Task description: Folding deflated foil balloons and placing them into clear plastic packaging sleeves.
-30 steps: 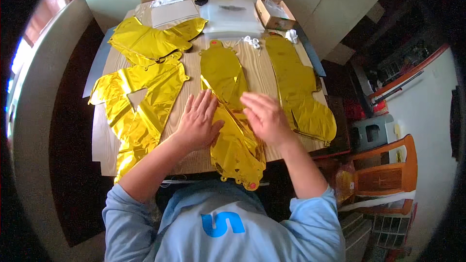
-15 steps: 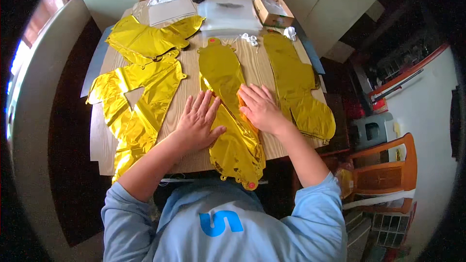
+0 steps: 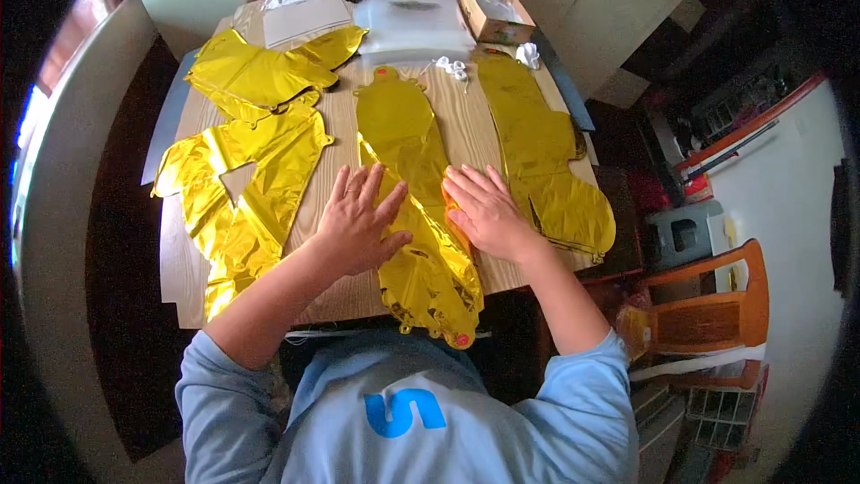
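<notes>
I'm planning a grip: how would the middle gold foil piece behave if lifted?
The middle gold foil piece would probably flop, as it lies largely flat with soft creases. Its thin-looking sheet suggests little weight for its size. The glossy surface may be slippery.

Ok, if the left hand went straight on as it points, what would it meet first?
The left hand would likely meet the upper part of the middle gold foil piece; exact height is hard to judge.

Light: we trace it to an overexposed strip (image 3: 34, 121) at far left | Glare: we note white highlights on the crumpled gold foil (image 3: 276, 170) | Shade: we find the right background (image 3: 748, 63) dim, grainy | Optics: we see the left wall (image 3: 58, 242) bow, vignetting black; tabletop (image 3: 339, 121) sharp
</notes>
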{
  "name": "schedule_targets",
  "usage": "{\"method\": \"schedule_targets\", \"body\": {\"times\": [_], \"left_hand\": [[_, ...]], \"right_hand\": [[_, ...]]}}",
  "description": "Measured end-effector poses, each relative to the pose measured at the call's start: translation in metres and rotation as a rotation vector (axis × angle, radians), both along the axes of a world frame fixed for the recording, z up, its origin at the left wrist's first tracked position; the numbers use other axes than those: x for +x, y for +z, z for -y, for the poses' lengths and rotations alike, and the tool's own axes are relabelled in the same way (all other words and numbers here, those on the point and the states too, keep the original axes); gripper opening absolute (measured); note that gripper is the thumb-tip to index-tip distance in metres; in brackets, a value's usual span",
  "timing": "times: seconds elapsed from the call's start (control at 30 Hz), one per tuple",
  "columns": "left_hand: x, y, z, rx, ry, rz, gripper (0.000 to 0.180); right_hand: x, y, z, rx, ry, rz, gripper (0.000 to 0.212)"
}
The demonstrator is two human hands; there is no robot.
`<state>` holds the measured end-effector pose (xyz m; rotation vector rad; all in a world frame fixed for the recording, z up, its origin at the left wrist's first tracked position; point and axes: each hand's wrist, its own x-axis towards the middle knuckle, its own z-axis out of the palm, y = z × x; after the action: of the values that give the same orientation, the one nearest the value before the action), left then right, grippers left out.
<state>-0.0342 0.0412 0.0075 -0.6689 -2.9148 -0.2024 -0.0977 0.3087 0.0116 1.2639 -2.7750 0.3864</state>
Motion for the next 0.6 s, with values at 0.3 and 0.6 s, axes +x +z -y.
{"method": "schedule_targets", "body": {"times": [0.3, 0.6], "left_hand": [[-0.040, 0.018, -0.026, 0.084, -0.132, -0.261, 0.058], [-0.115, -0.010, -0.037, 0.084, -0.377, -0.147, 0.035]], "right_hand": [[-0.001, -0.007, -0.003, -0.011, 0.017, -0.080, 0.049], [-0.001, -0.002, -0.001, -0.036, 0.013, -0.024, 0.047]]}}
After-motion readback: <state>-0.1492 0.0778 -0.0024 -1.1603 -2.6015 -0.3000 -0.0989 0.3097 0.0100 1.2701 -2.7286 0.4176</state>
